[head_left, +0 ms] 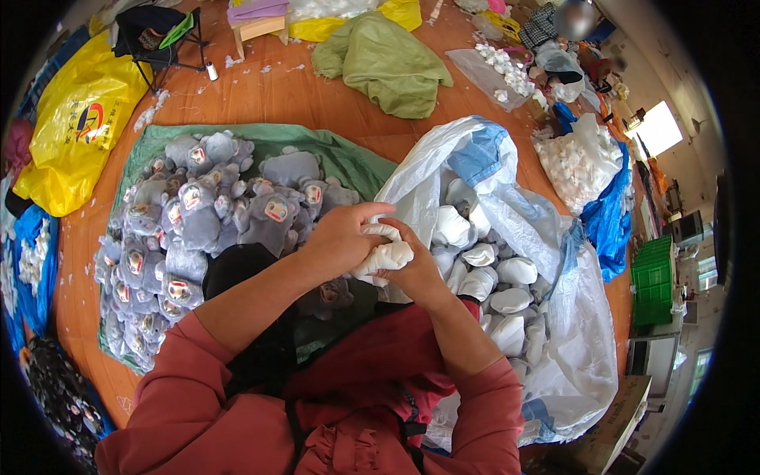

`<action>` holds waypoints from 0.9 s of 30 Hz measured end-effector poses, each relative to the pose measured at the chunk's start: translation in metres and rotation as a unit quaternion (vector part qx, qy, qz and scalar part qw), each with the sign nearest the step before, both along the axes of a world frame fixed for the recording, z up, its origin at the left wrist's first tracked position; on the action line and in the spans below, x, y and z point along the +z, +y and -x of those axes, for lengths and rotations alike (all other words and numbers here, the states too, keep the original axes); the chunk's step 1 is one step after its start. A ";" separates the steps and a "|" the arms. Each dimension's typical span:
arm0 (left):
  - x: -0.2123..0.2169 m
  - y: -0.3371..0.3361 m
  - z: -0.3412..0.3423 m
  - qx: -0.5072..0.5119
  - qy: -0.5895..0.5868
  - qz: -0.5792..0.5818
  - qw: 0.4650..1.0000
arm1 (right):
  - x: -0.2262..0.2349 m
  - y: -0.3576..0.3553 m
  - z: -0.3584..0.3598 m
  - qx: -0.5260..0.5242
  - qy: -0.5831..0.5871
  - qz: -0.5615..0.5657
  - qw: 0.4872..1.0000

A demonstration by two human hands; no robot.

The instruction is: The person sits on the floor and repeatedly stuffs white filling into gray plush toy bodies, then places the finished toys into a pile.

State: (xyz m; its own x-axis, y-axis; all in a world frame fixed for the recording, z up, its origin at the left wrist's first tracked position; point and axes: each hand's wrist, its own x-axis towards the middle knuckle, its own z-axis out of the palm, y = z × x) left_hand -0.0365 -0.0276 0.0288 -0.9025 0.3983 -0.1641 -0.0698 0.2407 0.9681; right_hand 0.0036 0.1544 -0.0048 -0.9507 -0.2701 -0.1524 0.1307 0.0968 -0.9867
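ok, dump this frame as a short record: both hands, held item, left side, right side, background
left hand grip: on the white piece
right hand grip: on the same piece
held item: crumpled white piece, partly hidden by fingers
left side: gray plush toys heaped on a green sheet
right side: open white sack holding white and gray pieces
background: olive cloth on the floor, yellow bag far left, green crate far right

Both hands (pixel 339 240) close together
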 end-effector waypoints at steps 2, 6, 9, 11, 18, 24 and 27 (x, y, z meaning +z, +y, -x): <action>-0.007 0.004 0.001 0.010 0.023 0.010 1.000 | -0.002 -0.001 0.000 -0.025 0.023 -0.035 0.999; -0.003 0.010 -0.002 0.032 0.010 -0.001 0.999 | -0.010 -0.001 0.002 -0.079 0.087 -0.053 0.992; 0.005 0.007 -0.011 -0.007 0.052 -0.037 0.998 | -0.008 0.000 0.007 -0.077 0.057 -0.016 0.995; 0.003 0.007 -0.016 -0.007 0.153 0.017 0.988 | -0.007 0.002 0.009 -0.069 0.052 -0.011 0.996; -0.005 0.013 -0.023 -0.028 0.329 0.086 0.940 | -0.026 0.015 0.014 -0.077 -0.004 0.068 0.995; -0.014 0.012 -0.019 -0.061 0.335 0.023 0.940 | -0.015 0.019 0.014 -0.040 0.073 -0.033 0.996; -0.005 0.007 -0.012 -0.061 0.261 -0.003 0.963 | -0.009 0.022 0.012 -0.044 0.030 0.009 0.999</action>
